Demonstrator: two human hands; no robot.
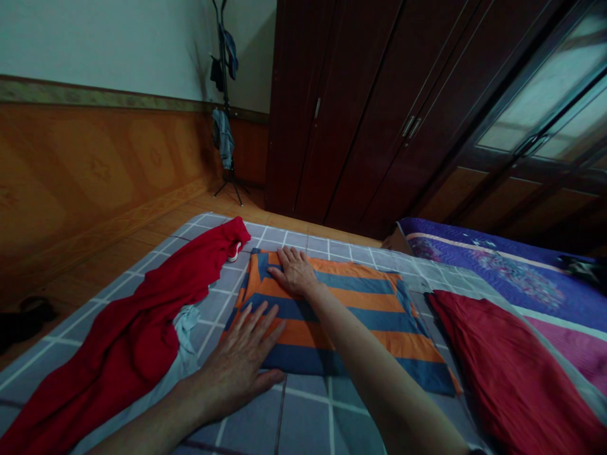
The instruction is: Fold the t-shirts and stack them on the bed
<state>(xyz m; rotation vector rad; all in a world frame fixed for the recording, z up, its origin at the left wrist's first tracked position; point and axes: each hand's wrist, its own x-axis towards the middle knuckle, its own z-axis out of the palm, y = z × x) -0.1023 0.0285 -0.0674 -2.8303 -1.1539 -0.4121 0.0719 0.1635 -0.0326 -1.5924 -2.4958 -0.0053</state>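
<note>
A striped orange and blue-grey shirt (379,321) lies folded and flattened on the checked bedspread (308,404). My right hand (294,272) rests flat near its far left corner, fingers stretched out, the forearm crossing over the stripes. At the shirt's near left edge is my left hand (244,357), its fingers spread and palm down, partly over the cloth. Neither hand grips anything. To the left lies a crumpled red garment (142,316), with a pale blue cloth (187,332) showing beneath it. Right of the shirt, a dark red garment (512,366) lies flat.
Beyond the bed's far edge stands a dark wooden wardrobe (341,114). A coat rack (225,95) with clothes is in the corner. At the right is a purple patterned mattress (502,265). A dark object (26,319) sits on the floor at left.
</note>
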